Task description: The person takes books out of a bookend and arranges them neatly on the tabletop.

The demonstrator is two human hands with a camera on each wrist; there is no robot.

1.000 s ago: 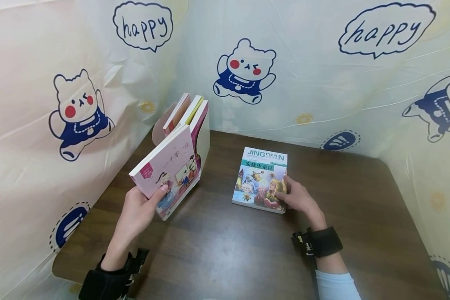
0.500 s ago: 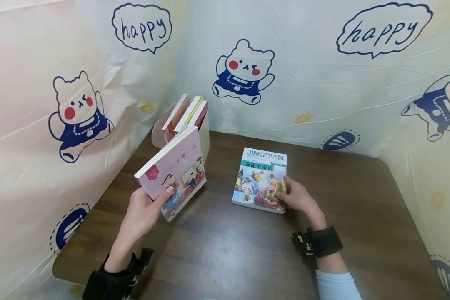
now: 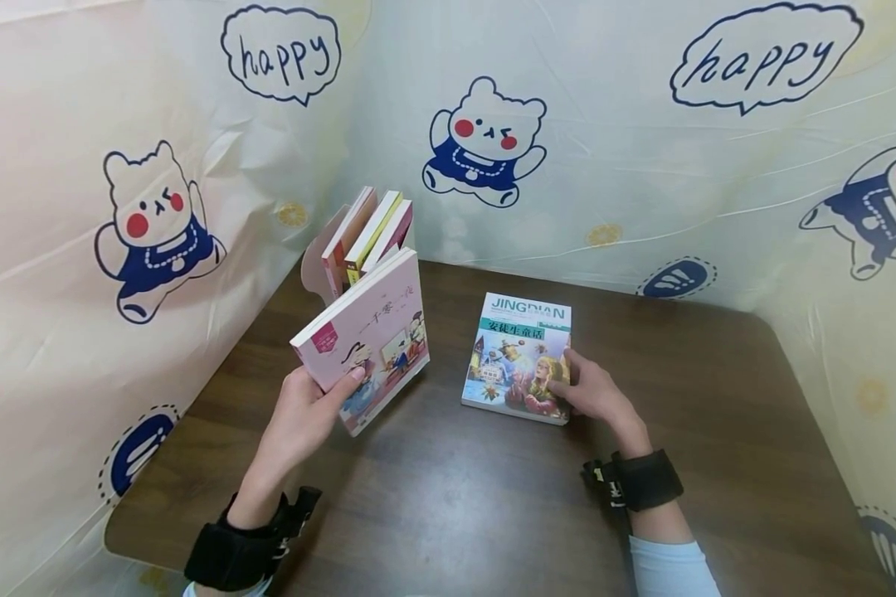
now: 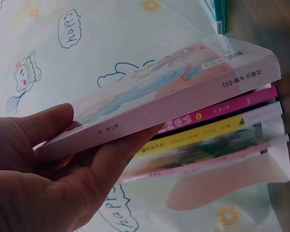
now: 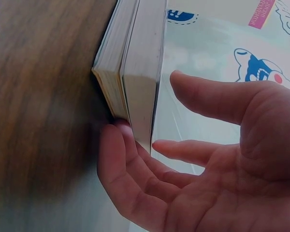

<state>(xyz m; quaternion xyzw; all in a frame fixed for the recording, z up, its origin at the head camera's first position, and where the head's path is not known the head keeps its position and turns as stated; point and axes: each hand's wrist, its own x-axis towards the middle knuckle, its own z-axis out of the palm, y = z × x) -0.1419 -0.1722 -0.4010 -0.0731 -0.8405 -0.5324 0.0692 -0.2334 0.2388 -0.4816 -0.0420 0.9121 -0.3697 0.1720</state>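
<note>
My left hand (image 3: 299, 423) holds a pink storybook (image 3: 377, 356) tilted in the air, thumb on its front cover and fingers behind it. Its spine faces the camera in the left wrist view. Just behind it, several books stand upright in a pale pink book holder (image 3: 316, 261), among them a yellow-spined book (image 4: 198, 136) and a magenta-spined book (image 4: 222, 108). My right hand (image 3: 601, 394) is at the right side of a blue-and-white fairy-tale book (image 3: 518, 352), which lies flat on another book (image 5: 110, 89). Its fingers touch the stack's edge; its thumb stays off the cover.
Beneath everything is a dark brown wooden table (image 3: 448, 514). A pale cloth (image 3: 605, 166) printed with cartoon bears and "happy" bubbles hangs along the back and both sides. Black straps circle both wrists.
My left hand has carried the pink storybook rightward, away from the book holder, uncovering more of the books behind it. The right hand and its stack stay put.
</note>
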